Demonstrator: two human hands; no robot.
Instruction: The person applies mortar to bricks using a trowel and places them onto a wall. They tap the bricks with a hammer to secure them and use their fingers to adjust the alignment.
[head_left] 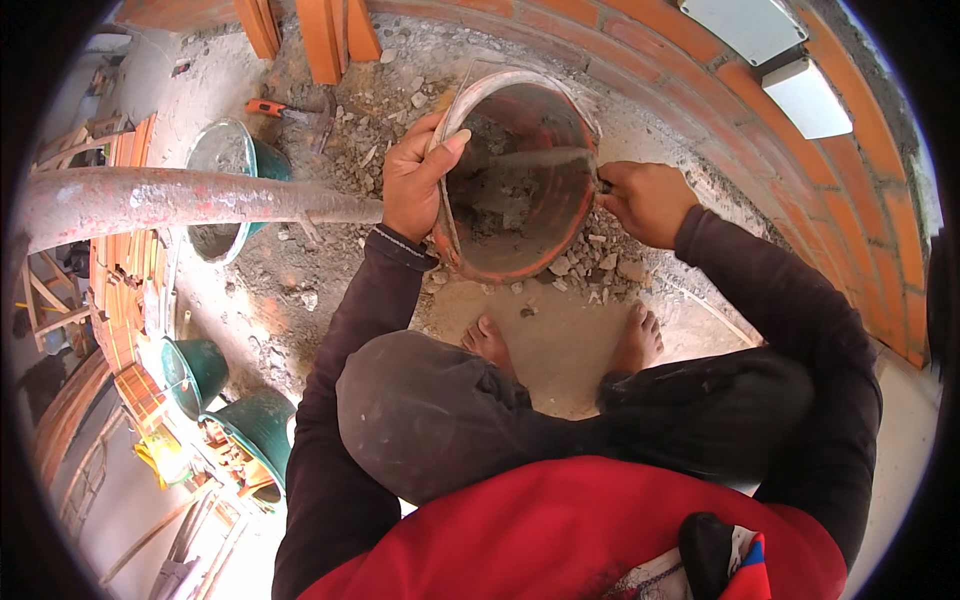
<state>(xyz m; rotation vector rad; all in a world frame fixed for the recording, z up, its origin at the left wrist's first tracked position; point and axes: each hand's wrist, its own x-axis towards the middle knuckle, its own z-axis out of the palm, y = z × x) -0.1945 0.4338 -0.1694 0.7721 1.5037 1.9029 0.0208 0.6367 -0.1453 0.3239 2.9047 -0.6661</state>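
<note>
While squatting barefoot on the rubble-strewn floor beside the brick wall [800, 190], a person tilts an orange bucket [520, 175], left hand [415, 180] gripping its rim, right hand [645, 200] clenched on a tool hidden at its edge; steadying the rim should keep scraping controlled.

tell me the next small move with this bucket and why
Probably draw the tool in the right hand further along the inside wall. The left hand grips the rim and tips the orange bucket toward the person, grey mortar cakes the wall and bottom, and the right hand sits at the rim over rubble, where scrapings could fall.
</note>
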